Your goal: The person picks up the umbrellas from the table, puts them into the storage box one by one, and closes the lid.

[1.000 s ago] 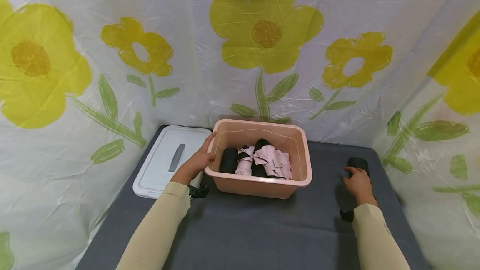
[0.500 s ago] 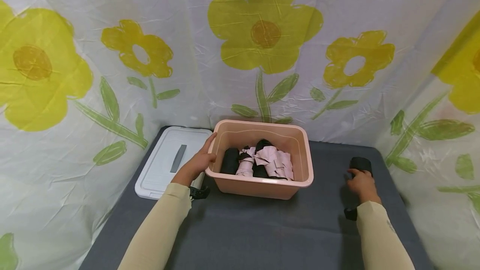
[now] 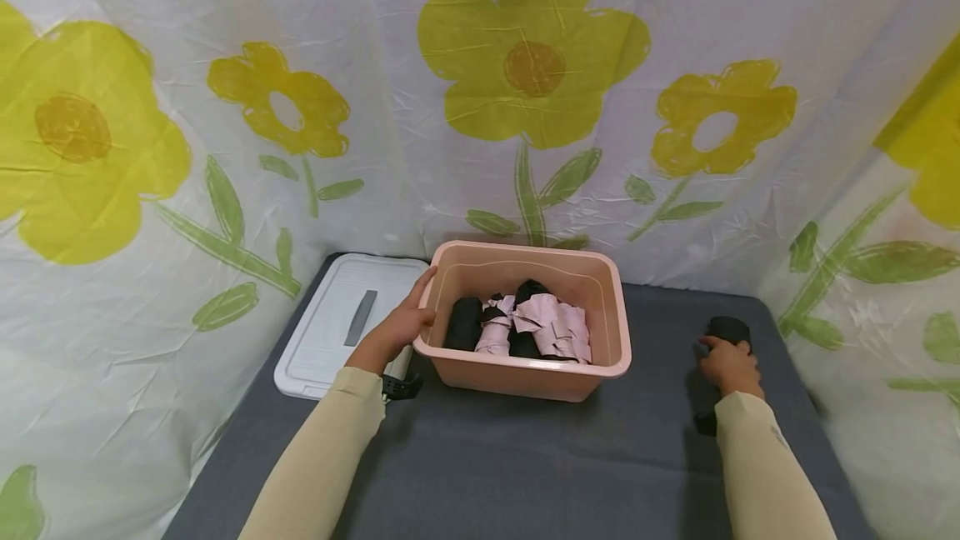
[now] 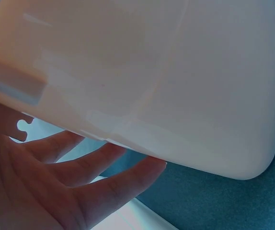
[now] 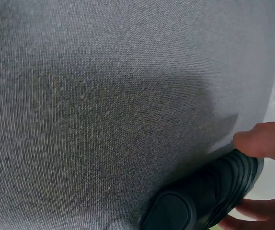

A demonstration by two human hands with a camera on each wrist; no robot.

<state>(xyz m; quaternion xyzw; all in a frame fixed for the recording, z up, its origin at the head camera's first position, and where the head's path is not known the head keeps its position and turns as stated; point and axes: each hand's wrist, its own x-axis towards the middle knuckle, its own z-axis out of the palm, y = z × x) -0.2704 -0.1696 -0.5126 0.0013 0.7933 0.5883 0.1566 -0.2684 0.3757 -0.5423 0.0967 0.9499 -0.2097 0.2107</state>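
My left hand [image 3: 399, 323] holds the left rim of a pink plastic storage box [image 3: 517, 380]. In the left wrist view its fingers [image 4: 116, 187] reach to the edge of the box's wall [image 4: 176, 86]. Inside the box lie a black roll [image 3: 463, 325] and several pink and black rolled cloth bundles [image 3: 555, 327]. At the right, my right hand [image 3: 731, 365] grips a black cylinder-shaped roll [image 3: 727, 328] on the cloth. The right wrist view shows the thumb [image 5: 259, 139] on one side of the ridged black roll [image 5: 204, 191] and fingers on the other.
A white lid [image 3: 315, 352] with a grey handle [image 3: 361, 317] lies flat left of the box, partly beneath my left hand. Dark grey cloth [image 3: 525, 473] covers the table. A white curtain [image 3: 397, 148] with yellow flowers stands close behind and along both sides.
My right hand has moved slightly forward and its fingers have closed around the black roll. The left hand stays on the box's rim; the whole view has shifted a little.
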